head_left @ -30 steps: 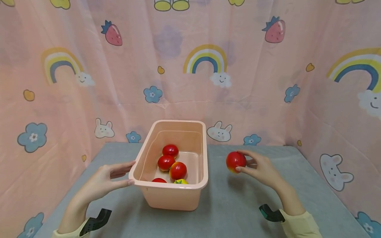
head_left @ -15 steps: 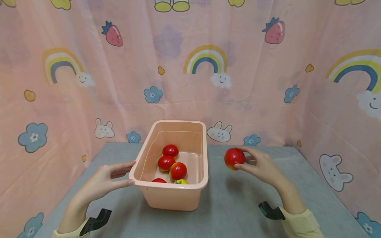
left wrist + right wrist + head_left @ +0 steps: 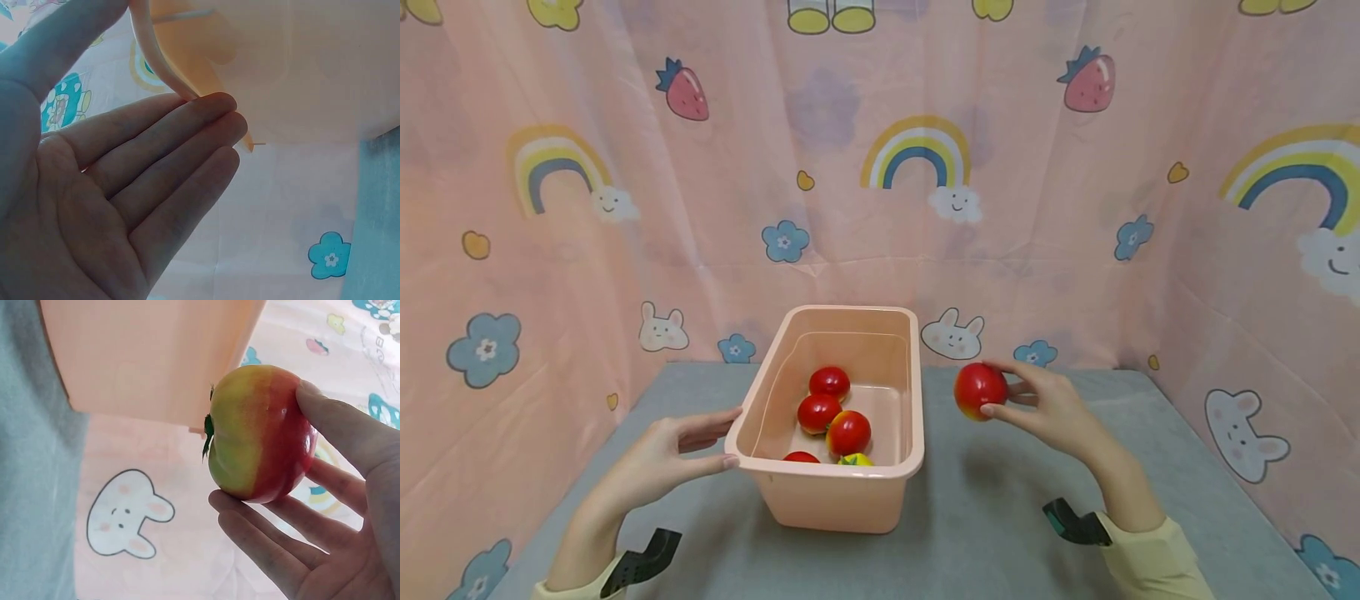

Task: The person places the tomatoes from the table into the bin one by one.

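My right hand [image 3: 1048, 408] holds a red tomato [image 3: 981, 390] between thumb and fingertips, above the table and right of the bin. In the right wrist view the tomato [image 3: 262, 434] shows a yellow-green side and a dark green stem turned toward the bin. At the left, my left hand [image 3: 662, 458] touches the near left corner of the peach plastic bin [image 3: 838, 500], thumb and fingers straight. The left wrist view has those fingers [image 3: 181, 159] against the rim. Inside the bin lie several red tomatoes [image 3: 848, 433] and a yellow-green piece [image 3: 855, 459], partly hidden by the front wall.
A grey cloth covers the table [image 3: 992, 533]. Behind and at both sides hangs a pink curtain [image 3: 722, 192] printed with rainbows, rabbits and flowers. Black wrist mounts [image 3: 643, 562] sit at both sleeves.
My right hand has moved left and slightly up with the tomato, nearer the bin. My left hand and the bin have stayed in place.
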Available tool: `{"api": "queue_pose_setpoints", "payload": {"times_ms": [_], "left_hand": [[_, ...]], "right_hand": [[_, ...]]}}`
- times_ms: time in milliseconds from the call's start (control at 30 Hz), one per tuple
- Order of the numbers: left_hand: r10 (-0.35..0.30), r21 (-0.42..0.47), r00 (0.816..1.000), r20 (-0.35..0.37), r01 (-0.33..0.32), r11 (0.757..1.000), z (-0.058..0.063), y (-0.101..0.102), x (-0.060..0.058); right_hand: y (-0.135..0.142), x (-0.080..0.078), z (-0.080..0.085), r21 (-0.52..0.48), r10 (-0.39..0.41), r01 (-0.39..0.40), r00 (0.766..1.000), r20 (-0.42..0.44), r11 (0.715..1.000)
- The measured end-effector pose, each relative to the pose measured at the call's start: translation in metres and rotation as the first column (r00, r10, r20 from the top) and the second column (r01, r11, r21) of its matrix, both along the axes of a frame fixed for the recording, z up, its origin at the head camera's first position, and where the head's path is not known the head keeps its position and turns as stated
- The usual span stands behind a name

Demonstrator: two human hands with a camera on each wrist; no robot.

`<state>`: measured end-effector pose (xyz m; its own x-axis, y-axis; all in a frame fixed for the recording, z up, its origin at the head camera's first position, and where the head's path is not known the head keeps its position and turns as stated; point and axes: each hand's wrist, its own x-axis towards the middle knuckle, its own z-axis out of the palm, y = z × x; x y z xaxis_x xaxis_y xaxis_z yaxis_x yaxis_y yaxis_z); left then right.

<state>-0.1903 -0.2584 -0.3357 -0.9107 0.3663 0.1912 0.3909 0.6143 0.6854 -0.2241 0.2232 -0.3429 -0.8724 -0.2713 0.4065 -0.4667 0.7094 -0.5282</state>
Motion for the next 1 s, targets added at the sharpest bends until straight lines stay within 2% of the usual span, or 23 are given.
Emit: {"api": "queue_pose_setpoints", "payload": {"times_ms": [400, 667, 1000], "left_hand": [[-0.033, 0.021, 0.999, -0.013, 0.033, 0.999, 0.002, 0.002, 0.002], [0.000, 0.014, 1.000, -0.003, 0.000, 1.000, -0.001, 0.001, 0.001], [-0.020, 0.006, 1.000, -0.014, 0.021, 1.000, 0.000, 0.001, 0.001]], "right_hand": [[-0.011, -0.001, 0.014, 0.003, 0.024, -0.024, 0.999, -0.033, 1.000], [-0.019, -0.004, 0.024, 0.006, 0.053, -0.052, 0.997, -0.049, 0.999], [-0.031, -0.007, 0.035, 0.012, 0.098, -0.098, 0.994, -0.055, 0.995]]}}
